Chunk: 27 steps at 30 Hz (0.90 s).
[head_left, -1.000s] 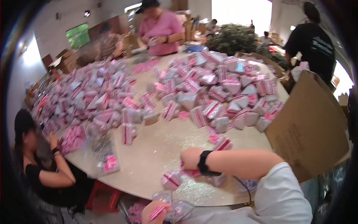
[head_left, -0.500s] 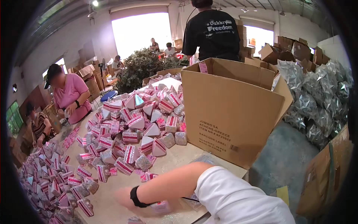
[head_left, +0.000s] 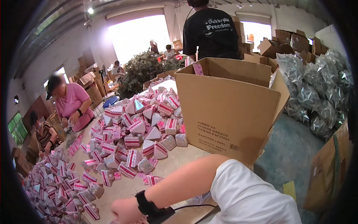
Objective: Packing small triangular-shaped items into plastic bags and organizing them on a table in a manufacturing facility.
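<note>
My right hand [head_left: 126, 211] is low at the front of the table, at the picture's bottom edge, wearing a black wrist strap [head_left: 144, 206] with a dark box on it. Its fingers point down and are mostly cut off, so what they hold, if anything, is hidden. Closest to it on the left lies a pink-and-white cake-slice-shaped ornament [head_left: 91, 211], at the edge of a big heap of wrapped cake-slice ornaments [head_left: 56, 190]. More of these slices [head_left: 128, 158] are piled across the table beyond my forearm. My left hand is out of the picture.
A tall open cardboard box [head_left: 220, 112] stands at the table's right edge. Pink cards [head_left: 75, 145] lie among the slices. Bagged silver stars [head_left: 317, 93] are stacked at the right. A person in black [head_left: 212, 37] stands beyond the box; another in pink [head_left: 74, 100] works at the left.
My right hand has moved down and nearer to me, and its motion blur has gone. The view has shifted slightly. The person in pink still works with both hands.
</note>
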Each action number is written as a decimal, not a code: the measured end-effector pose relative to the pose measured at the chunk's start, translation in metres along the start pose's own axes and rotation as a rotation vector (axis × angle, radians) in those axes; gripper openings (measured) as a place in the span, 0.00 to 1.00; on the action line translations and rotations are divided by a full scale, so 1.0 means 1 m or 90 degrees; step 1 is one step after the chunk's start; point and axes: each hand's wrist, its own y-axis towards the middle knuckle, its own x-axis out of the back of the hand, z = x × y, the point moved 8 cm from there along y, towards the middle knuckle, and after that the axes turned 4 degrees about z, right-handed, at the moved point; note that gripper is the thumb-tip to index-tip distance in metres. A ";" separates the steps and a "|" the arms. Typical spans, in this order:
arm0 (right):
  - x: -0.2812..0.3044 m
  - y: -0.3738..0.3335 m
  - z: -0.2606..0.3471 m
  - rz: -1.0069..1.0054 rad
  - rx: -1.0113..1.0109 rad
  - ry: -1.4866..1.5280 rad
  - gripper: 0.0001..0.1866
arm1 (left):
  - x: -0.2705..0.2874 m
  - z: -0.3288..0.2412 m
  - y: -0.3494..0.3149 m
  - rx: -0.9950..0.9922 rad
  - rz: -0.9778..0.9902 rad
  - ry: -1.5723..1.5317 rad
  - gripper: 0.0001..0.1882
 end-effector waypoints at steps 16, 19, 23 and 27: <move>0.002 -0.047 0.003 0.095 -0.017 0.226 0.13 | -0.038 0.016 0.003 0.295 0.068 -0.646 0.26; 0.017 -0.052 0.012 -0.042 0.126 0.020 0.14 | -0.041 0.002 0.008 0.315 0.114 -0.734 0.28; 0.016 -0.066 0.035 -0.057 0.402 -0.210 0.16 | -0.057 0.008 -0.002 0.327 0.219 -0.789 0.29; 0.017 -0.073 0.039 -0.060 0.488 -0.266 0.14 | -0.071 0.007 -0.006 0.376 0.280 -0.861 0.25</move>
